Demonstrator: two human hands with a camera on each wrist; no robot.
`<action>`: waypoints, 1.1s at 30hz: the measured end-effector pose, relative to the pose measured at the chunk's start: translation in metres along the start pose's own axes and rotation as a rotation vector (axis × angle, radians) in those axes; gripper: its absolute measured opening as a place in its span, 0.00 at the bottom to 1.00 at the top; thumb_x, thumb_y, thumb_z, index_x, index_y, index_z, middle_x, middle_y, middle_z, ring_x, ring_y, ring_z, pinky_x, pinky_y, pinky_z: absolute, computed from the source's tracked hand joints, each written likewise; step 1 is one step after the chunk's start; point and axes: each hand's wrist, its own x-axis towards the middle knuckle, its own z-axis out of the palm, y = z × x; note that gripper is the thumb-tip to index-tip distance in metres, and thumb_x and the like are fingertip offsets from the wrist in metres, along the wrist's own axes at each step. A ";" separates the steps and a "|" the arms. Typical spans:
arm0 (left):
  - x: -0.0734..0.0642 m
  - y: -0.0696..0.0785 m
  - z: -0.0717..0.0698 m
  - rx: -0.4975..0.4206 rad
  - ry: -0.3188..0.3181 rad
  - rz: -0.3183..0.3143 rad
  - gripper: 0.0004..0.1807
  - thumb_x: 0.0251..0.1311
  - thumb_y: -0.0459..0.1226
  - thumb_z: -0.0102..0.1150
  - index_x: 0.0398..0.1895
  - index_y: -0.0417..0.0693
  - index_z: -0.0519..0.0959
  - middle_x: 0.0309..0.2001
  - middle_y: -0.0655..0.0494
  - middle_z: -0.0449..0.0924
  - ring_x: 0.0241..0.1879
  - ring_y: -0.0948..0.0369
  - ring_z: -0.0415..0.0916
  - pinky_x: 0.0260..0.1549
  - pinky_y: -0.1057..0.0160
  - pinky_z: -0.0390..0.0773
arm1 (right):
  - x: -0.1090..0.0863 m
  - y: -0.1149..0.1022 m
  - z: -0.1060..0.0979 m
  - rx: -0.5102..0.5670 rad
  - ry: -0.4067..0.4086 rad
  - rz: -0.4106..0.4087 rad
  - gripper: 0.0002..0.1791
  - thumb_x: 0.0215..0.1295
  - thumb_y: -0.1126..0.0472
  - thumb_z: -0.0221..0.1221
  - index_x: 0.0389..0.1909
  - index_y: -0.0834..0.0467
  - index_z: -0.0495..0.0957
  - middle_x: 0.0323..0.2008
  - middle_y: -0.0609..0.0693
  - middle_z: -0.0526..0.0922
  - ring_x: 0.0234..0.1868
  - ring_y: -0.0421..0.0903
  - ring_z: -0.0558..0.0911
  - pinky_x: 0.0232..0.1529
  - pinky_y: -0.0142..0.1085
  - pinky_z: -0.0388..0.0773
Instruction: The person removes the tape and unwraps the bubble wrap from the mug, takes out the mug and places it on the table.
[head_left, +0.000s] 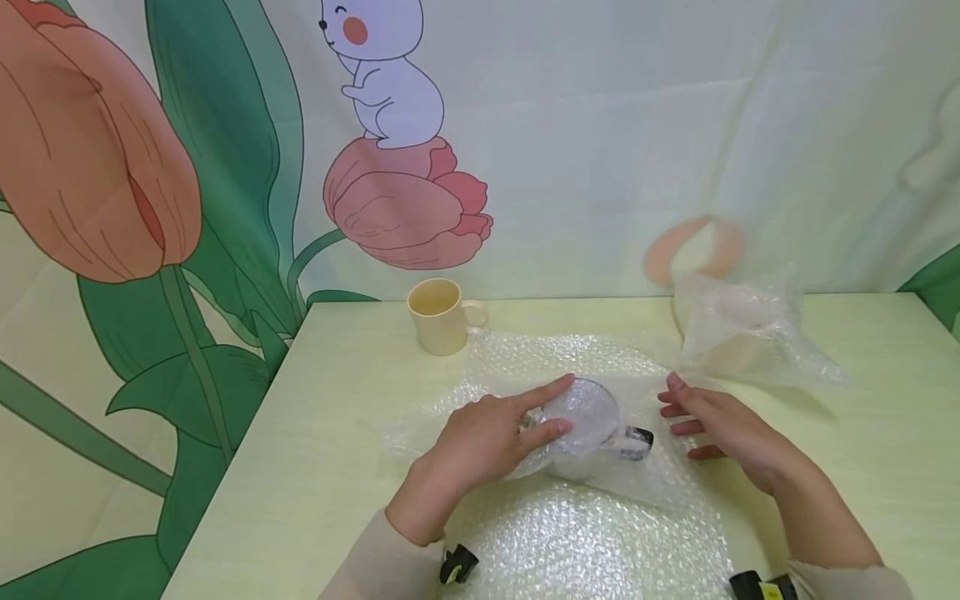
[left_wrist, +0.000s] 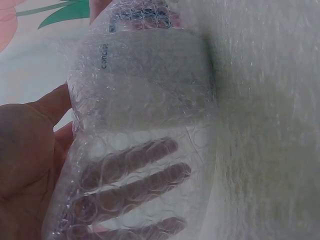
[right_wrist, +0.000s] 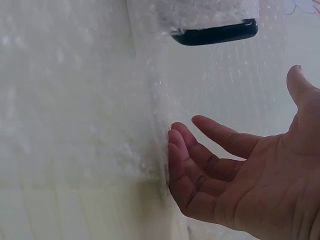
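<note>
A white mug (head_left: 588,417) stands in bubble wrap (head_left: 510,358); its side shows lettering through the plastic in the left wrist view. Its dark handle (head_left: 637,443) points right, also seen at the top of the right wrist view. My left hand (head_left: 487,437) rests over the mug's left side, with index finger and thumb, both fairly straight, touching its wrapped top. Through a layer of wrap, its other fingers (left_wrist: 145,190) show extended. Right of the mug, my right hand (head_left: 735,433) has loosely bent fingers beside the wrap's edge; whether they touch it, I cannot tell.
A yellow mug (head_left: 440,321) stands near the table's back edge, left of the wrap. At the back right sits another bubble-wrapped bundle (head_left: 750,329). Loose wrap (head_left: 592,542) extends toward the front. A printed cloth backdrop (head_left: 585,167) hangs behind the table.
</note>
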 end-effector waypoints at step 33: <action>0.002 -0.004 0.001 -0.045 -0.009 0.014 0.31 0.73 0.66 0.46 0.77 0.91 0.55 0.53 0.56 0.89 0.45 0.56 0.86 0.39 0.54 0.81 | 0.001 0.002 -0.005 -0.064 0.051 0.038 0.43 0.77 0.29 0.44 0.69 0.65 0.69 0.60 0.62 0.79 0.55 0.52 0.81 0.48 0.39 0.80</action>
